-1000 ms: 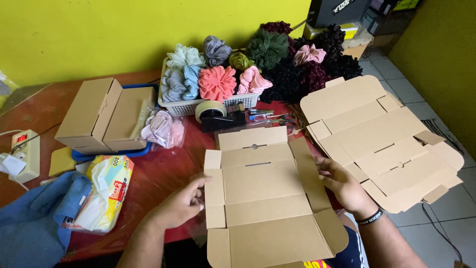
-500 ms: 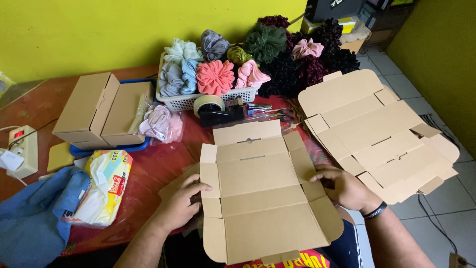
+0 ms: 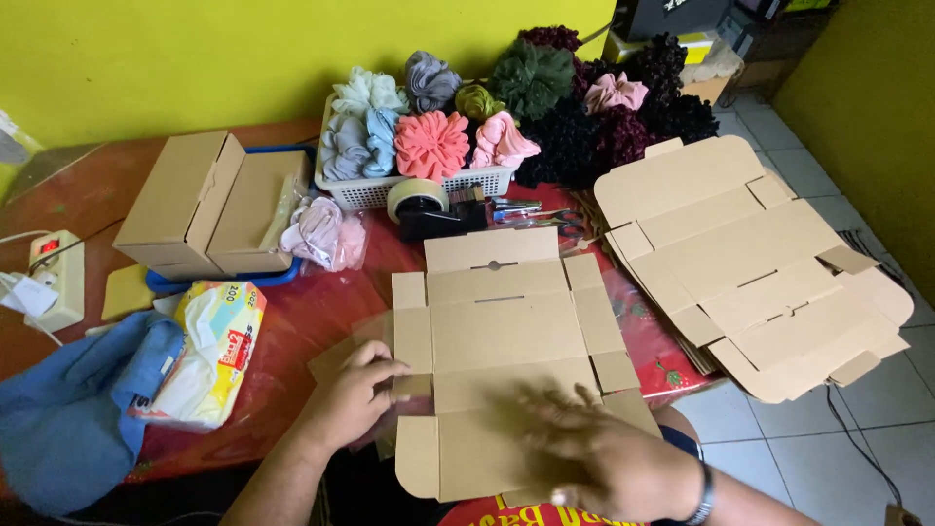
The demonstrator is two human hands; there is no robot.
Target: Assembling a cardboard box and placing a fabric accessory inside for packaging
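**Flattening one cardboard blank on a red table**

Lying nearest the camera, one unfolded cardboard box blank (image 3: 506, 341) is seen flat on the red table (image 3: 302, 312), its long axis running away from the person, with the tabbed lid flap pointing toward the far basket. The right hand (image 3: 599, 453) is spread open, palm down, on the blank's near panel; it is blurred, and nothing is gripped by it. The left hand (image 3: 355, 394) is loosely curled at the blank's left edge, its fingertips touching a small side flap.

To the left, one tissue pack (image 3: 209, 351) and one blue cloth (image 3: 73, 409) are seen. To the right, one stack of flat blanks (image 3: 750, 253) overhangs the table edge.

Farther back, one tape dispenser (image 3: 433, 209) is placed just beyond the blank, and two folded boxes (image 3: 209, 205) stand side by side on a blue tray. One white basket (image 3: 409, 190) of fabric scrunchies is set against the yellow wall; the scrunchies cannot be counted exactly.
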